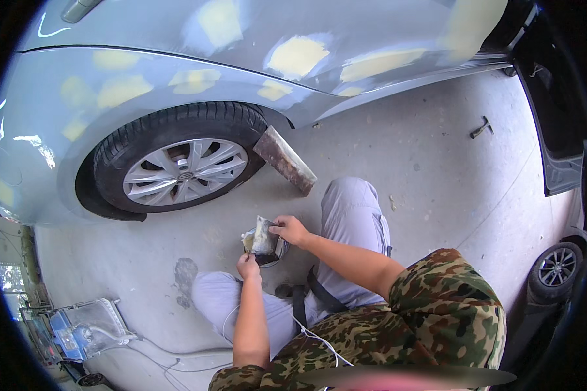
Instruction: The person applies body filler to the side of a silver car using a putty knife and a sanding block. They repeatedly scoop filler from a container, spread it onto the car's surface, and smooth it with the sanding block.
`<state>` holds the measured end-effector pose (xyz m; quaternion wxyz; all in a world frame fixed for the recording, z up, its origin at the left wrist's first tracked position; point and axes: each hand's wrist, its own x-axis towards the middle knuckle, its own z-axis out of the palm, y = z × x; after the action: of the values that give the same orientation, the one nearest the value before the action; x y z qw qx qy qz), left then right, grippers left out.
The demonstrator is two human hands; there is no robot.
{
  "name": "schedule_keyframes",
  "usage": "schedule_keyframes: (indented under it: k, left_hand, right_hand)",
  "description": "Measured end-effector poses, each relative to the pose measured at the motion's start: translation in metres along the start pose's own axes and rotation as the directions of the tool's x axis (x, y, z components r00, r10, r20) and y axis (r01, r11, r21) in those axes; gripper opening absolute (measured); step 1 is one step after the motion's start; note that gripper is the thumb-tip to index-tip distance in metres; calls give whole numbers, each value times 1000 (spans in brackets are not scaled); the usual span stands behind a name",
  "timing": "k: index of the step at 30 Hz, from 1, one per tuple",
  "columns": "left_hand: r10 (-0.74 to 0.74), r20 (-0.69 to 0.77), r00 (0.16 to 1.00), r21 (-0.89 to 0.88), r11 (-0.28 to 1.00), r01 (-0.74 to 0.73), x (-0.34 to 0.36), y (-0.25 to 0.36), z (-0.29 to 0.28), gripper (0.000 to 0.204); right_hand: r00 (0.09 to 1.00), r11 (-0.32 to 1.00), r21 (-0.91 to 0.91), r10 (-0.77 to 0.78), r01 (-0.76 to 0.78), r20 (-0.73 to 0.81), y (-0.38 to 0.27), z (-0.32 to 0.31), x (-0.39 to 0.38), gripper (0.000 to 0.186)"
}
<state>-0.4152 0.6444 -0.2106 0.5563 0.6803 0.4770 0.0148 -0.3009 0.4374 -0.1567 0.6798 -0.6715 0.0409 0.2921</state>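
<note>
In front of my knees, a small round tin [281,253] with a dark inside sits low over the floor. My right hand [291,230] pinches a flat, putty-smeared scraper [263,237] by its edge, above the tin. On the near left side of the tin, my left hand [248,266] is closed on a thin piece with yellowish putty [248,242]; its exact kind is too small to tell. Both hands are close together. The scraper hides part of the tin's mouth.
A silver car [176,62] with yellow filler patches [298,57] stands ahead. A stained board [285,160] leans at its wheel [186,171]. A hammer [481,128] lies right on the floor. A blue machine [72,333] with hoses is at lower left; another wheel [557,265] is far right.
</note>
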Motion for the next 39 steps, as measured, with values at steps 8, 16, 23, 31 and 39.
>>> schedule_keyframes:
  k: [8, 16, 23, 31, 39]
  left_hand:
    - [-46, 17, 999, 28, 999, 46, 23, -23, -12, 20]
    - [-24, -1, 1000, -35, 999, 24, 9, -8, 7, 27]
    - [7, -58, 998, 70, 998, -3, 11, -7, -5, 31]
    - [233, -99, 968, -8, 972, -234, -42, 66, -11, 27]
    - [461, -1, 887, 64, 886, -460, -83, 142, -2, 43]
  right_hand:
    - [994, 991, 78, 106, -106, 3, -13, 3, -7, 20]
    - [983, 986, 7, 167, -168, 72, 6, 5, 6, 21]
    - [997, 583, -813, -51, -17, -57, -13, 25, -17, 48]
    - [518, -586, -593, -316, 552, 795, -96, -50, 67, 18]
    - [801, -963, 78, 258, 257, 541, -109, -50, 141, 29]
